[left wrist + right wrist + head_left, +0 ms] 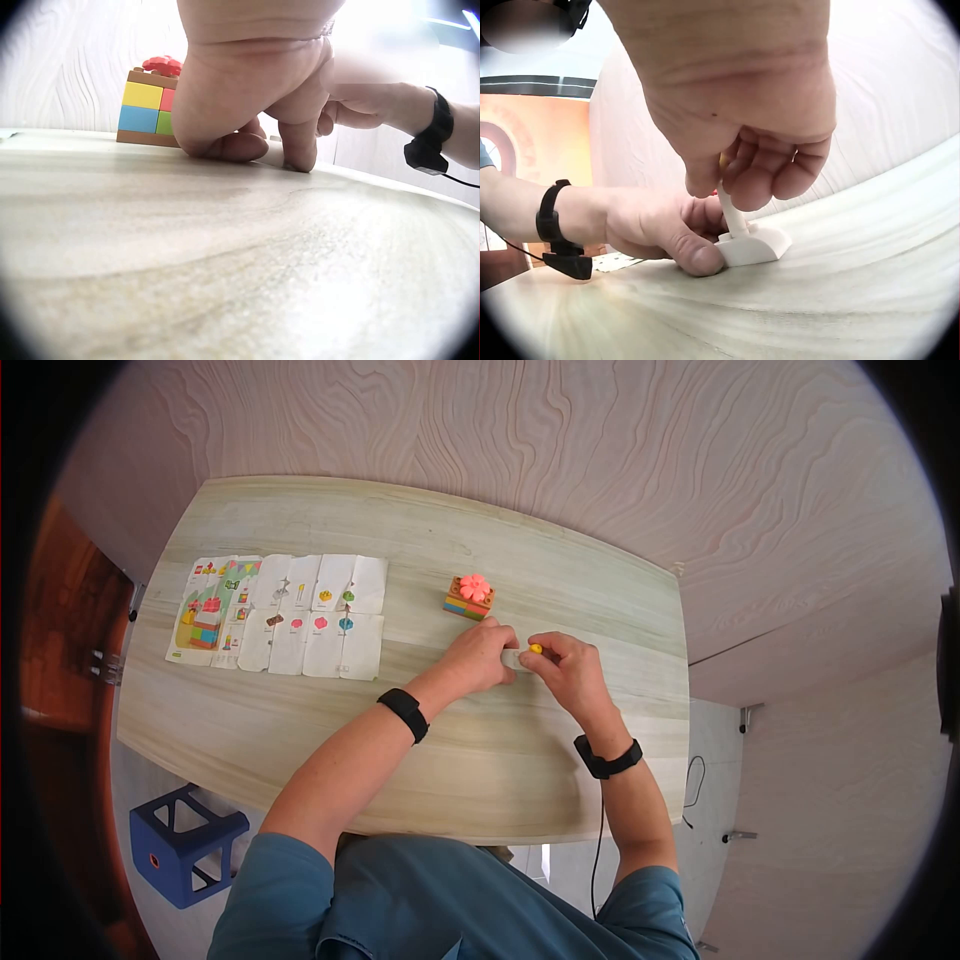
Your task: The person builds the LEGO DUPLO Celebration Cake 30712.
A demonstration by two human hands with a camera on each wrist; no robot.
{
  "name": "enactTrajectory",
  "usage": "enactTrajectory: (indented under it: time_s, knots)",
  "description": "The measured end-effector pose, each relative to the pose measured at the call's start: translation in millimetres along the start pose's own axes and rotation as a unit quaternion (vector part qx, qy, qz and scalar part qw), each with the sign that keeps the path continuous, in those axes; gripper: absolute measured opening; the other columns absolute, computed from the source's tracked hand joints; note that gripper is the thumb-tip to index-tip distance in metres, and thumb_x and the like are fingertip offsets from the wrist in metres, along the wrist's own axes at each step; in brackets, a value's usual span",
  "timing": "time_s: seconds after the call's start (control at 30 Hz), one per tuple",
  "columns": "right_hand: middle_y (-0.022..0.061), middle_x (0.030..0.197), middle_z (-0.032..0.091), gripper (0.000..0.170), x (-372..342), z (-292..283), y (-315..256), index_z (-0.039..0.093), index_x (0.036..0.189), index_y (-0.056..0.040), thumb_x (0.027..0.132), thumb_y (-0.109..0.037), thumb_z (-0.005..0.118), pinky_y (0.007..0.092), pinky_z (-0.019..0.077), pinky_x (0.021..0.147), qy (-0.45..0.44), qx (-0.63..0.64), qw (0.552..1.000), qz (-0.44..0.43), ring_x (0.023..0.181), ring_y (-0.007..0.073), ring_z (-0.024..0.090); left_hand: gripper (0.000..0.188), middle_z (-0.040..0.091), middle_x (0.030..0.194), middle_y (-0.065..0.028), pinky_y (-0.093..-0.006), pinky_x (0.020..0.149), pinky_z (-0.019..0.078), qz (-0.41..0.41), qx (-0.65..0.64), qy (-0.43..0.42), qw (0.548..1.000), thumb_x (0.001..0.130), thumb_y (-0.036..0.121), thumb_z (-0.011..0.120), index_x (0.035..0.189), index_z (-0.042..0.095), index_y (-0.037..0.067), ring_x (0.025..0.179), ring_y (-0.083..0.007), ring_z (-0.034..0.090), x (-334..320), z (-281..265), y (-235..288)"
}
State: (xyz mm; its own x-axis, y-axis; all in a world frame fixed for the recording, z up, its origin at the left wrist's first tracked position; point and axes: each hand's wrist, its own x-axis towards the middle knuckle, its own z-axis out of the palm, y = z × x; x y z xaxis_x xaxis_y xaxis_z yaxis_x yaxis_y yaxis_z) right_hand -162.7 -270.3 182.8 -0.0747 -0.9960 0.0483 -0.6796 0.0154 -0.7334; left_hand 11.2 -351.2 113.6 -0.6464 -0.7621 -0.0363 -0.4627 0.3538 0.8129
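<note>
My left hand (478,660) grips a white toy base piece (761,249) with a curved side, low on the tabletop. Above it, my right hand (574,675) pinches a toy candle with a white stick (733,216) and a yellow tip (536,648). The stick stands nearly upright, its lower end at the top of the base. Just beyond the left hand is a small stack of toy bricks (141,106) in brown, yellow, blue, red and green. A coral flower piece (474,587) sits on top of the stack.
A creased instruction sheet (310,650) with printed pictures lies on the left of the wooden table (400,800). On the floor at left stands a blue stool (180,865). A black cable (600,850) hangs from the right wristband (610,760).
</note>
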Motion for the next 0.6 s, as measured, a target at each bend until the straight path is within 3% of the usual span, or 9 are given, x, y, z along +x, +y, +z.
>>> enactTrajectory:
  time_s: [0.23,0.3,0.47,0.57,0.6]
  knots:
    - [0.0102,0.088,0.069,0.042,-4.3,2.5,12.6,0.073,0.121,-0.0004,0.085,-0.020,0.085,0.0349,0.0543,0.073,-0.007,-0.004,1.000,0.008,0.077,0.0211,0.065,0.047,0.065,0.113,-0.0120,-0.0402,0.091,0.0555,0.018,0.002,0.021,1.000,0.073,0.017,0.089,0.115,0.071,0.006,0.105,-0.0297,0.066,3.0,6.2,-7.2]
    - [0.0104,0.090,0.069,0.047,-5.1,1.1,13.8,0.071,0.126,-0.0021,0.083,-0.017,0.083,0.0378,0.0542,0.075,-0.042,-0.065,0.997,-0.009,0.080,0.0247,0.066,0.049,0.064,0.111,-0.0120,-0.0399,0.090,0.0558,0.023,-0.008,0.019,1.000,0.073,0.016,0.088,0.117,0.070,0.005,0.105,-0.0292,0.066,3.6,6.5,-10.4]
    - [0.0071,0.080,0.065,0.044,3.3,5.6,21.9,0.073,0.126,-0.0040,0.083,-0.011,0.080,0.0360,0.0513,0.071,-0.094,-0.098,0.991,-0.005,0.072,0.0211,0.060,0.060,0.063,0.110,-0.0124,-0.0394,0.087,0.0563,0.082,-0.013,0.050,0.995,0.074,0.014,0.086,0.127,0.063,0.002,0.105,-0.0277,0.064,-6.2,7.0,-19.4]
    - [0.0071,0.075,0.063,0.041,15.8,4.4,33.7,0.073,0.124,-0.0043,0.084,-0.013,0.079,0.0370,0.0500,0.067,-0.082,-0.100,0.992,0.010,0.069,0.0221,0.059,0.069,0.060,0.115,-0.0147,-0.0396,0.087,0.0554,0.025,-0.081,0.059,0.995,0.074,0.013,0.085,0.135,0.054,0.001,0.104,-0.0283,0.062,-32.7,-1.5,-17.7]
    - [0.0072,0.073,0.062,0.039,20.7,4.8,40.3,0.073,0.122,-0.0039,0.085,-0.015,0.079,0.0375,0.0493,0.066,-0.073,-0.104,0.991,0.029,0.067,0.0225,0.058,0.067,0.059,0.122,-0.0189,-0.0423,0.094,0.0542,-0.012,-0.067,0.031,0.997,0.076,0.013,0.083,0.135,0.054,0.000,0.114,-0.0338,0.061,-43.4,-9.6,-19.2]
